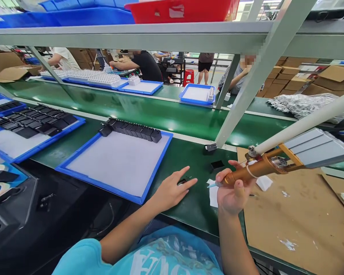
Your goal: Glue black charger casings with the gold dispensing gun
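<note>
My left hand (172, 190) reaches over the green work surface with its fingers stretched apart. A small black piece (182, 181) shows between its fingers; I cannot tell whether they touch it. My right hand (233, 193) is wrapped round a bronze-coloured dispensing gun (246, 173) with a thin light-blue tip, which points left towards my other hand. Beyond the tip stands an open black box (217, 165), and another small black part (210, 148) lies farther back by the frame post. White paper (213, 194) lies under the tip.
A blue-rimmed tray (109, 168) holds a row of black boxes (134, 130). More boxes fill the tray (20, 152) farther left. A slanting post (246, 88) and a white pole (304, 122) stand close on the right. Brown cardboard (283, 225) covers the right side.
</note>
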The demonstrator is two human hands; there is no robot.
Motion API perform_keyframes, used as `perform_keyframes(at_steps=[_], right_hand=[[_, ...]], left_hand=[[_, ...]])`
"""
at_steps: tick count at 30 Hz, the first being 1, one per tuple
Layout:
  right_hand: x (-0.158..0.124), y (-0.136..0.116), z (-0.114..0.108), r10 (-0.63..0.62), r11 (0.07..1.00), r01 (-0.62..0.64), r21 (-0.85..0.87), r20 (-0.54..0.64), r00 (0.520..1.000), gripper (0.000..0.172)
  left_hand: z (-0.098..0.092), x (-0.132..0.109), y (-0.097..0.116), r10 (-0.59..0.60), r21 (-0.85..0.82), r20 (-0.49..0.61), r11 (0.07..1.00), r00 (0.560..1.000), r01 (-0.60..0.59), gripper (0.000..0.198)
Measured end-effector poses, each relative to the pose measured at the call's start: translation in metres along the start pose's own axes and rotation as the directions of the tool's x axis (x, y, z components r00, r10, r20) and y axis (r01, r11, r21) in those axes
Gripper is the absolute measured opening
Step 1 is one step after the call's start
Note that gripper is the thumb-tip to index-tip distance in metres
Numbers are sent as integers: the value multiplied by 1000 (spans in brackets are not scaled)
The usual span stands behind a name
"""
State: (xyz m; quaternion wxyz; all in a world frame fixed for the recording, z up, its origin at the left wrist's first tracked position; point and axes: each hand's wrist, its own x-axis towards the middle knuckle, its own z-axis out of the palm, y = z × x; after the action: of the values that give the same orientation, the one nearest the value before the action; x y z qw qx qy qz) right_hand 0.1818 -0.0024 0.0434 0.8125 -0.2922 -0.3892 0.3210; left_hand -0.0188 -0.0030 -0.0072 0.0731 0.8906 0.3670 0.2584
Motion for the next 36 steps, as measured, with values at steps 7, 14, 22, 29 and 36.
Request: perform_keyframes(at_steps=[7,14,22,29,36], right_hand=[[-5,-2,13,146,985,-148,85,32,989,38],[-12,-2,46,177,976,-186,117,81,981,43],[-12,-2,47,165,979,-170,111,55,985,46],[-12,-1,47,133,984,-140,108,72,988,36],[-11,-4,50,157,979,-162,124,52,986,45]], left_hand=[[13,-27,-12,-366,-137,17,921,930,365,54],[16,-16,7,-456,-386,105,800,884,459,47],[5,-13,18,-443,-394,-29,829,896,397,39],[6,-13,18,-409,-384,-99,857,907,344,39],[6,-14,19,-405,-383,-116,861,907,335,37]])
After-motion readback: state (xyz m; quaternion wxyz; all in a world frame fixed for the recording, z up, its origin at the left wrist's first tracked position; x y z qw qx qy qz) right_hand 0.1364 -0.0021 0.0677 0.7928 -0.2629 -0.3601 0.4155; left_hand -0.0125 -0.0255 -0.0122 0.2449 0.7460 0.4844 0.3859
